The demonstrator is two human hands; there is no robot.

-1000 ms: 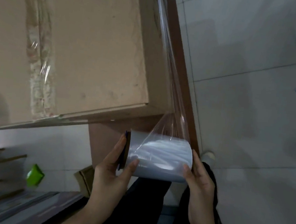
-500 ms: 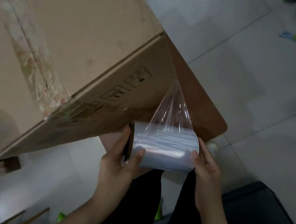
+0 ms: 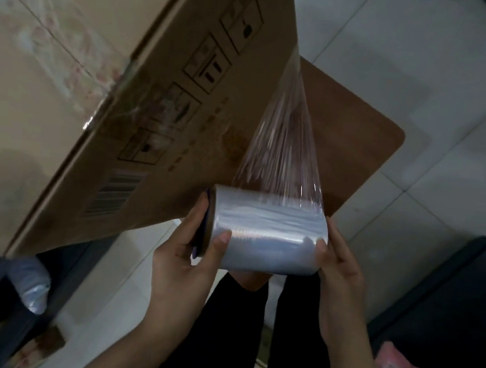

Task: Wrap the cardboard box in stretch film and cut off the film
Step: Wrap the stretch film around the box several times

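Note:
A large brown cardboard box [image 3: 75, 82] fills the upper left, with printed handling symbols and a barcode on the side facing me. I hold a roll of clear stretch film [image 3: 266, 234] level just below the box's lower corner. My left hand [image 3: 188, 262] grips the roll's left end, thumb on its face. At the right end, my right hand [image 3: 337, 271] holds it the same way. A taut sheet of film [image 3: 285, 140] runs from the roll up to the box's right vertical edge.
The box rests on a brown rounded-corner table [image 3: 352, 135] over a pale tiled floor [image 3: 428, 68]. A dark bin [image 3: 447, 310] with pink packaging stands at the lower right. A shiny wrapped bundle [image 3: 32, 290] and dark shelving sit at the lower left.
I have moved around the box's corner, so its printed side faces me more fully. The roll has travelled with both hands and the film sheet is longer.

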